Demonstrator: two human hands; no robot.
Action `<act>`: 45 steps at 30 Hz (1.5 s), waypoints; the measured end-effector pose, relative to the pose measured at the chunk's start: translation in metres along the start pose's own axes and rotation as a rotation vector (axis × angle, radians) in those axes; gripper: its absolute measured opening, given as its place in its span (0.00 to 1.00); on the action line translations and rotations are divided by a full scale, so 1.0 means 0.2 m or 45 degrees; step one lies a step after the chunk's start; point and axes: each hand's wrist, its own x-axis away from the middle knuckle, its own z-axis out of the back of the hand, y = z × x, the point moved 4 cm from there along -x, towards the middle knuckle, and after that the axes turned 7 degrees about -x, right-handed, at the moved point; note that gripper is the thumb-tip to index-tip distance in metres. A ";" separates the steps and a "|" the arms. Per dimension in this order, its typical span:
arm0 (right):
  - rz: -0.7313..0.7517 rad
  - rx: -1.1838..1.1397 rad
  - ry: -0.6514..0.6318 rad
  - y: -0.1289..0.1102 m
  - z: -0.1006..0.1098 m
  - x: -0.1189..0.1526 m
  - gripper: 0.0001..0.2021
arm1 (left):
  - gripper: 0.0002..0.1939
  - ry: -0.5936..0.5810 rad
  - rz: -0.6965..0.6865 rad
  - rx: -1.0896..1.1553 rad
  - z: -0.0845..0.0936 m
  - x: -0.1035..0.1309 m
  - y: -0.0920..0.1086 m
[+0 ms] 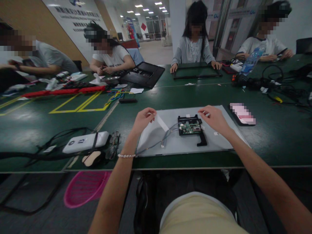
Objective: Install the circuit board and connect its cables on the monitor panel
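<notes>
Between the pinched fingers of my left hand (145, 119) hangs a white strip (162, 123), which looks like tape or paper. It slants down over the left part of a flat grey panel (168, 143) on the table. My right hand (214, 119) is closed in a pinch just above the right side of a black bracket (201, 138); whatever its fingertips hold is too small to make out. A green circuit board (190, 127) sits in the bracket. Thin grey-blue cables (158, 143) run from the board to the panel's lower left edge.
Right of the panel lies a phone (242, 113). At left are a white power bank (85, 142), a mouse (92, 158), glasses (114, 144) and black cables. Across the green table, several people handle parts, including a black frame (197, 72). A pink basket (85, 190) stands below.
</notes>
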 end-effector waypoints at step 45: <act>0.655 0.300 -0.666 -0.43 -0.52 0.31 0.25 | 0.09 -0.576 -0.545 -0.797 -0.25 0.16 0.10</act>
